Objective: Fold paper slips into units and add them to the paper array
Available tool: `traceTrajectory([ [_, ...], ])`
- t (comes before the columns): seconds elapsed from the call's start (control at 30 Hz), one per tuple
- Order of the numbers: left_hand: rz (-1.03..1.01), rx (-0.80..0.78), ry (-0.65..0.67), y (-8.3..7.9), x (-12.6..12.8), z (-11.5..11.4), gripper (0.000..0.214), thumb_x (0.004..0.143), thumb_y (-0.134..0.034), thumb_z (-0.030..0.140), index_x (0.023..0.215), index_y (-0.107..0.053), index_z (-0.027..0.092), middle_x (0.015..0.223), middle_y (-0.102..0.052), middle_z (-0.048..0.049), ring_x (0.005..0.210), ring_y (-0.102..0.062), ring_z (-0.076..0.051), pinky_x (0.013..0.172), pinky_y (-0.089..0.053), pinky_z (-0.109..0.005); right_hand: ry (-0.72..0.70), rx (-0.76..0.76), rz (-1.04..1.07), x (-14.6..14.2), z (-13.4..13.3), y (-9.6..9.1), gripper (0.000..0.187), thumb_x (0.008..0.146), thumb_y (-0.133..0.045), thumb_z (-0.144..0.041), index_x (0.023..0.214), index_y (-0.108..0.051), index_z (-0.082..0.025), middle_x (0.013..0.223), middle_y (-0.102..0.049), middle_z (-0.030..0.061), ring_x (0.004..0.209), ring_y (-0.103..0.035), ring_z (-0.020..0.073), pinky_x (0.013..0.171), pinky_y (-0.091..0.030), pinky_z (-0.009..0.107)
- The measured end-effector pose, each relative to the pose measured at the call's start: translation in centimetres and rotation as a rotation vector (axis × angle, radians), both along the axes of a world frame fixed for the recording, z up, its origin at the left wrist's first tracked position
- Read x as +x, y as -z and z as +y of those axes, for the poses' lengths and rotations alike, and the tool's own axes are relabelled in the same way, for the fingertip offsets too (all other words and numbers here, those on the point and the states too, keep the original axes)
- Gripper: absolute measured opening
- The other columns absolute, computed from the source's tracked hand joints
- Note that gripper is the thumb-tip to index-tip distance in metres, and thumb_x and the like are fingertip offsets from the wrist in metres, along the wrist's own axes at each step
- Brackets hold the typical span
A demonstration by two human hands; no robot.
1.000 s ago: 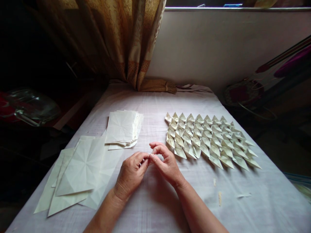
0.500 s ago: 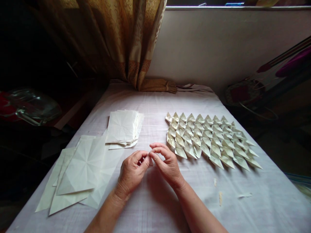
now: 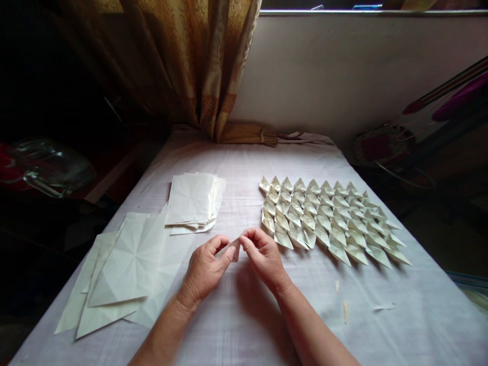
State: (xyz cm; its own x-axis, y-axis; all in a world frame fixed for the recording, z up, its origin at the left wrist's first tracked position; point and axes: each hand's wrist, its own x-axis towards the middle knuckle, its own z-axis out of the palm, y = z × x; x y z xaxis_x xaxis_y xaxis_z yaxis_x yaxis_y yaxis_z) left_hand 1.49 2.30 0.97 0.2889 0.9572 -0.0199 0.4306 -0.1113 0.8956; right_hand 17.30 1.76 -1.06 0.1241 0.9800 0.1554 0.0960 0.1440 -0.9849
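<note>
My left hand (image 3: 206, 267) and my right hand (image 3: 265, 256) meet over the middle of the cloth-covered table (image 3: 244, 315). Both pinch one small folded piece of pale paper (image 3: 235, 249) between thumb and fingers; most of it is hidden by the fingertips. Just right of my right hand lies an array of several folded paper units (image 3: 328, 221) set in overlapping rows. To the left of my left hand lie large creased paper sheets (image 3: 125, 264), and behind them a stack of smaller creased sheets (image 3: 192, 201).
A gold curtain (image 3: 198, 66) hangs at the table's far edge below a window sill. A glass jar (image 3: 49, 168) lies in the dark at left. Dark clutter stands at right. Small paper scraps (image 3: 345, 310) lie on the cloth near my right forearm.
My fingers have shifted on the small paper piece, which now shows a little more between the two thumbs. Both hands stayed in the same place.
</note>
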Motion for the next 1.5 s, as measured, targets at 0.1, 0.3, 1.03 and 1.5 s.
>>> traceTrajectory([
  [0.1,-0.077,-0.112,-0.021,0.2,-0.9,0.8,0.023,0.080,-0.060,0.040,0.082,-0.064,0.017,0.071,-0.061,0.0007,0.062,-0.054,-0.012,0.059,-0.042,-0.021,0.051,-0.076,0.124,0.3,0.4,0.3,0.025,0.081,-0.061,-0.043,0.072,-0.054,-0.020,0.060,-0.052,-0.0037,0.056,-0.048,0.0108,0.055,-0.041,0.023],
  [0.3,-0.179,-0.200,-0.100,0.6,-2.2,1.7,0.027,0.073,-0.067,0.040,0.084,-0.063,0.016,0.060,-0.052,0.0040,0.054,-0.048,-0.010,0.049,-0.038,-0.019,0.049,-0.170,0.257,-0.1,0.6,0.4,0.030,0.072,-0.070,-0.047,0.084,-0.061,-0.020,0.065,-0.057,-0.0029,0.057,-0.051,0.0117,0.055,-0.044,0.025],
  [1.03,-0.267,-0.217,-0.101,-0.2,-3.0,1.8,0.032,0.076,-0.063,0.039,0.097,-0.069,0.016,0.076,-0.067,-0.0040,0.065,-0.062,-0.014,0.048,-0.044,-0.020,0.114,-0.376,0.433,-0.1,0.6,-0.1,0.028,0.060,-0.073,-0.038,0.077,-0.059,-0.019,0.056,-0.049,-0.0073,0.045,-0.037,0.0057,0.043,-0.028,0.020],
  [1.5,0.004,0.028,-0.033,-0.2,-3.4,1.6,0.024,0.078,-0.063,0.030,0.094,-0.076,0.019,0.086,-0.073,-0.0052,0.072,-0.062,-0.015,0.061,-0.048,-0.022,0.041,-0.518,0.458,0.2,0.6,-0.5,0.027,0.057,-0.074,-0.035,0.071,-0.060,-0.017,0.055,-0.053,-0.0058,0.042,-0.036,0.0043,0.040,-0.020,0.018],
])
